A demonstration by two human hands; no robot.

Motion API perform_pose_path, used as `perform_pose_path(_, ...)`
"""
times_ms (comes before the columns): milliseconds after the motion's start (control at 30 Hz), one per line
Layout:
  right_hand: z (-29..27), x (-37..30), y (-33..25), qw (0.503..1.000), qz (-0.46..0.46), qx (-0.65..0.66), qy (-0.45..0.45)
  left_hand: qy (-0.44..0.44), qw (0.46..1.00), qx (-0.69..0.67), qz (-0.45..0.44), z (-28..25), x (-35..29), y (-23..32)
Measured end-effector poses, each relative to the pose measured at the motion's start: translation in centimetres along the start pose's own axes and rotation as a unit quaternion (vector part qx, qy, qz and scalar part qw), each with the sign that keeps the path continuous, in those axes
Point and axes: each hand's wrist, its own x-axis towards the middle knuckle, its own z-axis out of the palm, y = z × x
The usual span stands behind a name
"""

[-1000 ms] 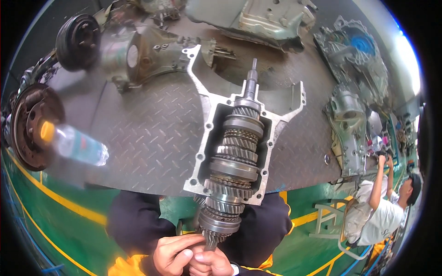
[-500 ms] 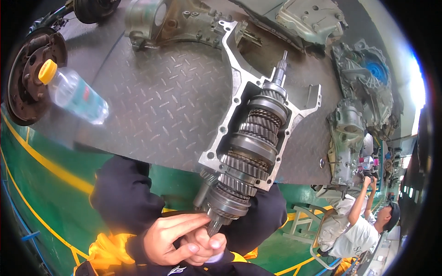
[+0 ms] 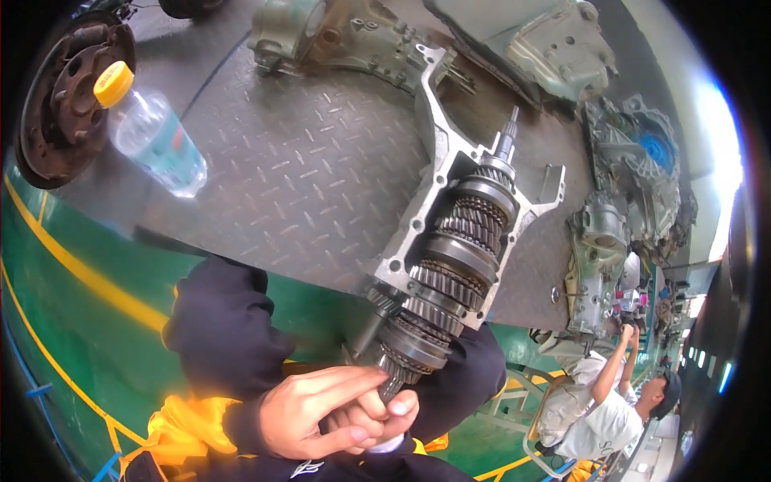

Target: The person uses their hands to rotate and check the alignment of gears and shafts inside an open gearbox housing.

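Observation:
A gear shaft with several gears and rings (image 3: 464, 255) lies in an open metal gearbox housing (image 3: 441, 165), its near end jutting past the bench edge. My left hand (image 3: 301, 411) stretches its fingers over my right hand, their tips against the splined shaft end (image 3: 389, 389). Around that same end, my right hand (image 3: 387, 418) is closed, its fingers curled and thumb raised beside the splines. The left hand partly hides the right one. Next to the shaft, a smaller gear on a thin shaft (image 3: 369, 331) also sticks out of the housing.
The housing rests on a tread-plate bench (image 3: 313, 173). A yellow-capped plastic bottle (image 3: 157, 140) and a rusty brake drum plate (image 3: 76, 100) stand left. Other gearbox casings (image 3: 365, 40) lie behind, more transmissions (image 3: 634, 161) right. A seated person (image 3: 598, 414) works at the right.
The view has shifted, so the bench and gearbox appear farther right. Both hands stay at the splined end of the shaft, with little movement against it.

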Motion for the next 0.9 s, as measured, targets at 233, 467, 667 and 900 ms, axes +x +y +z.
perform_pose_path(233,-0.7,-1.1,0.1,0.997,0.038,-0.001,0.063,0.008,1.000,0.014,0.004,0.0,-0.6,-0.3)
perform_pose_path(467,0.6,-0.7,-0.4,0.997,0.040,0.021,0.055,-0.002,1.000,0.019,0.005,0.1,-0.9,-0.6)
perform_pose_path(667,-1.3,2.1,-0.6,0.981,0.097,0.101,-0.137,-0.001,0.999,0.044,-0.011,-0.2,-1.0,0.0)
perform_pose_path(900,0.0,-1.0,-0.4,0.995,-0.012,-0.085,0.055,0.012,0.999,0.030,-0.006,0.1,-1.0,0.1)
